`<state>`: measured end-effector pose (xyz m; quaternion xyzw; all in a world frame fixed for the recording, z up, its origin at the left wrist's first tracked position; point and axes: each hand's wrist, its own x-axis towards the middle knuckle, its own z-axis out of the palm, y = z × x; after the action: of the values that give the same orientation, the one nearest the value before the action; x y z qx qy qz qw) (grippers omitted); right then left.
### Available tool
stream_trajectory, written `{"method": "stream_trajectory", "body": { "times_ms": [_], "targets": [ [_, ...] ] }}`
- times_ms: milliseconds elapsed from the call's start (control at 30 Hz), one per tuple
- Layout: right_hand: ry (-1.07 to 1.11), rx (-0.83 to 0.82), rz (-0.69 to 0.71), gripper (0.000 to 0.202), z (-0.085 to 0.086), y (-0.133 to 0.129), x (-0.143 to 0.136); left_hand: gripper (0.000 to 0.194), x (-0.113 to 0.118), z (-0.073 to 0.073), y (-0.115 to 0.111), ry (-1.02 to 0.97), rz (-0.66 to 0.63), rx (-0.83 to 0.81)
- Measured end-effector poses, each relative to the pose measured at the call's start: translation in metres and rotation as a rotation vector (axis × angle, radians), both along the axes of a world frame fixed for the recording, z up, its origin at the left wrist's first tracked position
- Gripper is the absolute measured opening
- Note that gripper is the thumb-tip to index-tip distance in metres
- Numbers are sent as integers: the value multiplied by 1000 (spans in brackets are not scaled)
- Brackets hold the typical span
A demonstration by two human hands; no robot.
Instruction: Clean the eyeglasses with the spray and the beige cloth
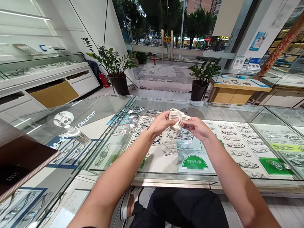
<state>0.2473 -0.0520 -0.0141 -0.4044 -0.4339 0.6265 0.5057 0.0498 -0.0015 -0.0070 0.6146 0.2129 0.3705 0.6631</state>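
Note:
Over the glass display counter (159,172), both of my hands are raised close together. A crumpled cream cloth (176,115) is bunched between them. My left hand (159,123) is closed on the cloth, its thumb pressed into the folds. My right hand (197,128) pinches at the cloth's right side, where a pair of thin-framed eyeglasses (192,138) appears to be held. A thin temple of the glasses hangs below the hands. The cloth and fingers hide much of the frame, and the lenses are hard to make out.
Rows of eyeglasses (235,145) lie under the counter's glass, beside a green card (194,162). A white spray bottle (78,134) stands on the left glass top. A dark brown panel (20,156) juts in from the left. Potted plants (119,83) stand beyond the counter.

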Motion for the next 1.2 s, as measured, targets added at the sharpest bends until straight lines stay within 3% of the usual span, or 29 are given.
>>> {"method": "stream_trajectory", "body": {
  "times_ms": [167, 367, 467, 667, 733, 1033, 1200],
  "targets": [
    [37, 61, 67, 32, -6, -3, -13, 52, 10, 4, -10, -18, 192, 29],
    [65, 96, 15, 34, -14, 0, -25, 55, 13, 3, -11, -13, 409, 109],
    [88, 58, -52, 34, -14, 2, -22, 55, 9, 1, -5, -3, 372, 122],
    [125, -32, -137, 40, -10, 5, -12, 51, -1, 5, 0, -62, 95, -21],
    [125, -37, -126, 42, -10, 5, -12, 52, -1, 5, 1, -66, 64, -17],
    [107, 79, -1, 41, -18, 2, -31, 51, 6, 6, -6, 15, 385, 146],
    [123, 61, -56, 35, -12, 2, -19, 50, 2, 5, 0, 44, 352, 112]
  ]
}}
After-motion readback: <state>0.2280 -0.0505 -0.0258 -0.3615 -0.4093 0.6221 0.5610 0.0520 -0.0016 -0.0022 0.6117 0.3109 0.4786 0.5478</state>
